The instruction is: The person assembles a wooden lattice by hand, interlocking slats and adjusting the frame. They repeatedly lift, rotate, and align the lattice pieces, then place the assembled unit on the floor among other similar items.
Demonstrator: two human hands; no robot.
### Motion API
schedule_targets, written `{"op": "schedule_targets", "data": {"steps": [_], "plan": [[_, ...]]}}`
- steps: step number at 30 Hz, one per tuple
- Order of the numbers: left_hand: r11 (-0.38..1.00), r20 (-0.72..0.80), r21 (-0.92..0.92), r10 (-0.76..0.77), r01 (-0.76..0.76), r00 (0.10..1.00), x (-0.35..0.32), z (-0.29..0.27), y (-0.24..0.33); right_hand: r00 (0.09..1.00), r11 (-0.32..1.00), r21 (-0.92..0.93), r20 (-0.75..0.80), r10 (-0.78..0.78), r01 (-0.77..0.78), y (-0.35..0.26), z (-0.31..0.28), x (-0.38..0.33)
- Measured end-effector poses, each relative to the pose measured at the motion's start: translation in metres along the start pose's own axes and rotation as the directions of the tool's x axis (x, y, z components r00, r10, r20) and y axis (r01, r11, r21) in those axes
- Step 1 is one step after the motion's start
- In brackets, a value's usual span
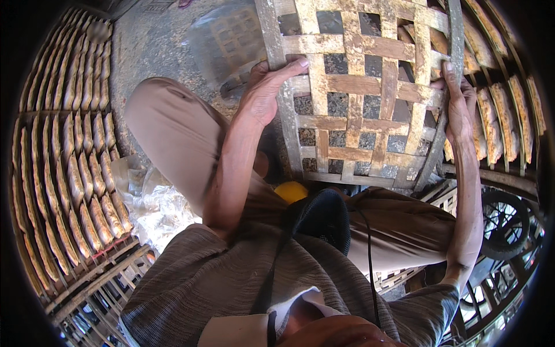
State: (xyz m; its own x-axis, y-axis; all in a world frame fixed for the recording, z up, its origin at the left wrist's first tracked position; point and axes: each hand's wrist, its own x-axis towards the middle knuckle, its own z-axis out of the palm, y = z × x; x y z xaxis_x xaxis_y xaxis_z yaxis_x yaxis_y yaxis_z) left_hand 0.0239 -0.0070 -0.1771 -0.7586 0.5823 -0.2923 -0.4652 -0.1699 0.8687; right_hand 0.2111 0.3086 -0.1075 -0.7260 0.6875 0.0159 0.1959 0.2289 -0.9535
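Observation:
A woven bamboo rack (370, 87) of flat, crossing strips with wooden side rails stands tilted in front of me, between my knees. My left hand (265, 89) is closed around its left rail, the thumb lying over the front of the weave. On the opposite rail, my right hand (459, 110) grips at about the same height, with some fingers hidden behind the rack. The weave has open square gaps, and its strips are stained brown and pale yellow. Nothing lies on its face.
Racks with rows of long brownish pieces (75, 185) line the left side; similar rows (500, 115) stand at right. Crumpled clear plastic (165, 199) lies by my left thigh. A clear sheet (217, 49) is on the speckled floor (150, 46). A black wheel (504, 222) stands right.

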Motion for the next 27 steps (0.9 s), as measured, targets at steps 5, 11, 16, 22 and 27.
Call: {"op": "schedule_targets", "data": {"steps": [5, 11, 16, 22, 27], "plan": [[0.99, 0.012, 0.142, -0.002, 0.001, 1.0, 0.015, -0.006, -0.023, 0.999, 0.997, 0.07, -0.039, -0.01, 0.013, 0.004, -0.011, 0.009], [0.963, -0.048, 0.177, 0.214, -0.203, 0.976, 0.005, 0.022, -0.016, 1.0, 0.977, 0.214, -0.015, 0.027, -0.023, 0.011, -0.029, 0.017], [0.988, -0.153, 0.134, 0.096, -0.076, 0.983, 0.003, 0.004, -0.005, 0.958, 0.933, 0.308, 0.268, 0.102, -0.186, -0.025, -0.021, 0.001], [0.992, -0.259, 0.082, 0.109, -0.091, 0.96, 0.003, 0.009, 0.005, 0.92, 0.995, 0.041, 0.386, 0.069, -0.092, -0.015, -0.041, -0.005], [0.985, -0.318, 0.098, 0.163, -0.139, 0.934, -0.004, 0.012, 0.009, 0.969, 0.994, -0.103, 0.236, 0.065, -0.042, -0.008, -0.031, 0.0]]}}
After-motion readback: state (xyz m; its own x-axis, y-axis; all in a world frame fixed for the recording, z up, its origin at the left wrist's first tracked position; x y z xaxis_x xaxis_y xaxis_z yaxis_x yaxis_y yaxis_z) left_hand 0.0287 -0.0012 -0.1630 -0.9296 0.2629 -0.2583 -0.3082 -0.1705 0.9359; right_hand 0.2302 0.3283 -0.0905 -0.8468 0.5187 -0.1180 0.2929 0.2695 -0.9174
